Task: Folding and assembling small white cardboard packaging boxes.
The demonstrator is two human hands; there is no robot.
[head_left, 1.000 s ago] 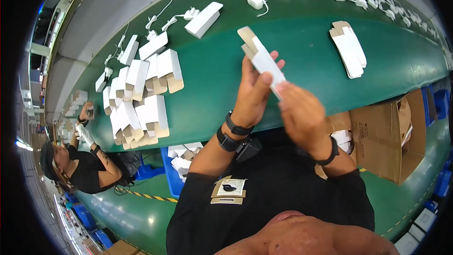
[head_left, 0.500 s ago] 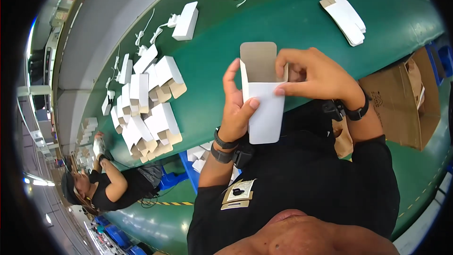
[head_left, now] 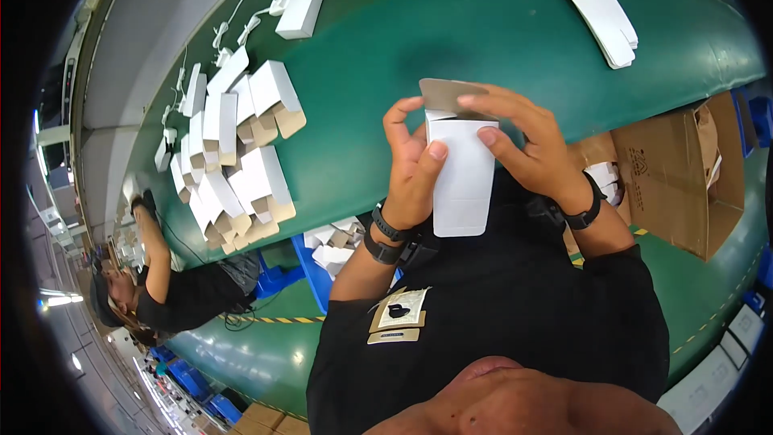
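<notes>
Upright in front of my chest I hold a small white cardboard box (head_left: 465,181). My left hand (head_left: 412,173) is closed around its left side, thumb on the front face and fingers behind. At the top, a flap (head_left: 441,95) with a grey-brown inner side leans over the opening. My right hand (head_left: 543,149) is closed on the box's upper right: fingers on the flap, thumb at the upper edge of the front face. The inside of the box is mostly hidden by the flap.
White boxes (head_left: 219,125) lie grouped on the green table (head_left: 362,121) at left. Beyond them are a single box (head_left: 303,6) and white chargers (head_left: 279,4). Flattened cartons (head_left: 604,22) lie far right. A brown carton (head_left: 664,177), a blue bin (head_left: 310,270) and a co-worker (head_left: 193,294) are nearby.
The top flap has come down from standing upright to leaning over the opening. My right fingers have moved from the box's right edge onto the flap. The view has shifted slightly.
</notes>
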